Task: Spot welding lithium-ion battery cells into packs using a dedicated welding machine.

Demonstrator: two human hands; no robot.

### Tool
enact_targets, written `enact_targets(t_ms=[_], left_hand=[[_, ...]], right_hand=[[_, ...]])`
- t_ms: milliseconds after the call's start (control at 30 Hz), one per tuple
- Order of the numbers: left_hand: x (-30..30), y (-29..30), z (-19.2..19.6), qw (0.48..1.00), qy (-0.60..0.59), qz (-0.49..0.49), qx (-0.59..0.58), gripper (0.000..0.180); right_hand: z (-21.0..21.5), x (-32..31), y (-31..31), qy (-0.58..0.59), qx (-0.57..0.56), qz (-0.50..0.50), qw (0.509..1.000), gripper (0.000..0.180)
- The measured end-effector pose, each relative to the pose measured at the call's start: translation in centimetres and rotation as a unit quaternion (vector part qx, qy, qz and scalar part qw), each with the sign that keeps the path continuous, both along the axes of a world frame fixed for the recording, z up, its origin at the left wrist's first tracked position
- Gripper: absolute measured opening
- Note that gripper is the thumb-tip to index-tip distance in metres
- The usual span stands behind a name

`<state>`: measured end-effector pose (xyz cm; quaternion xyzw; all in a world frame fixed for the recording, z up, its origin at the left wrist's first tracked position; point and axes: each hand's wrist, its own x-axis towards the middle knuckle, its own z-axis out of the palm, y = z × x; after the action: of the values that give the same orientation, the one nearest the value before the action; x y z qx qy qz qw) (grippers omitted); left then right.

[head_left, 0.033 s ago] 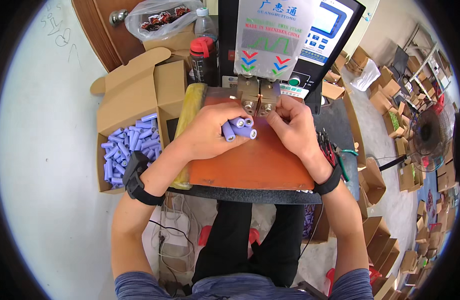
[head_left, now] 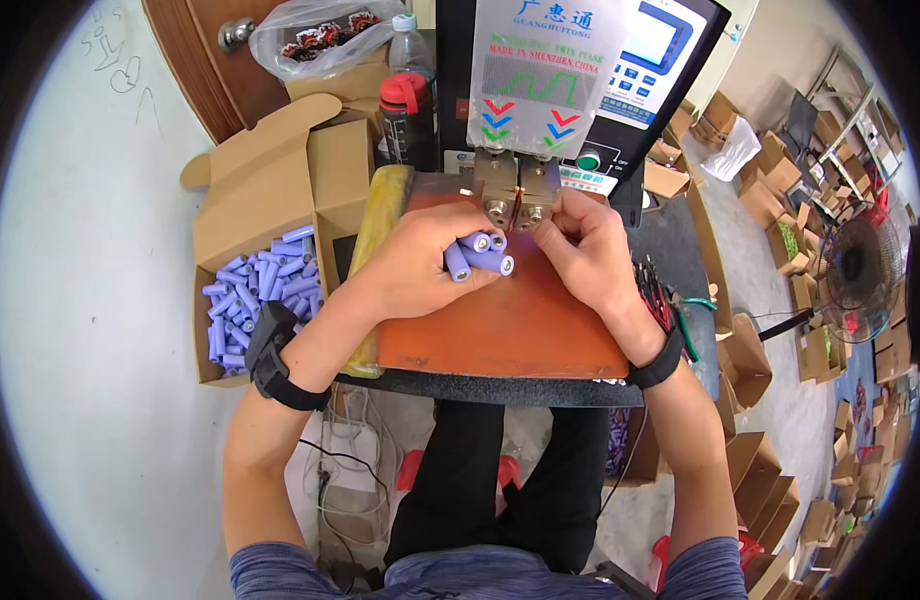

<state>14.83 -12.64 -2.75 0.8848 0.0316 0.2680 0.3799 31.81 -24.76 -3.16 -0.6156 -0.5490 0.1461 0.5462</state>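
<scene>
My left hand (head_left: 405,262) is wrapped round several purple cylindrical battery cells (head_left: 492,262). Their metal ends stick out past my fingers toward the right, just below the spot welder's metal electrode holders (head_left: 498,192). Close beside the right-hand holder, my right hand (head_left: 597,262) has its thumb and forefinger pinched together. What lies in that pinch, if anything, is too small or hidden to make out. Both hands are over an orange work mat (head_left: 505,335) in front of the spot welder (head_left: 545,110).
Loose purple cells fill an open cardboard box (head_left: 255,215) on the left. A yellow roll (head_left: 378,270) edges the mat. Behind stand a dark red-lidded bottle (head_left: 408,120) and a clear bottle (head_left: 410,48). Pliers (head_left: 686,325) lie at right, near a fan (head_left: 860,262).
</scene>
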Motion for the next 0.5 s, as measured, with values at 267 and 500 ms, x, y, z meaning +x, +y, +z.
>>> enact_targets(t_ms=[267,500], left_hand=[[-0.36,0.16,0.27,0.999,-0.029,0.014,0.022,0.025],[-0.25,0.50,0.10,0.996,-0.056,0.045,0.058,0.018]], right_hand=[[-0.73,0.57,0.15,-0.041,0.016,-0.021,0.999,0.006],[-0.58,0.40,-0.11,-0.038,-0.008,0.009,0.999,0.007]])
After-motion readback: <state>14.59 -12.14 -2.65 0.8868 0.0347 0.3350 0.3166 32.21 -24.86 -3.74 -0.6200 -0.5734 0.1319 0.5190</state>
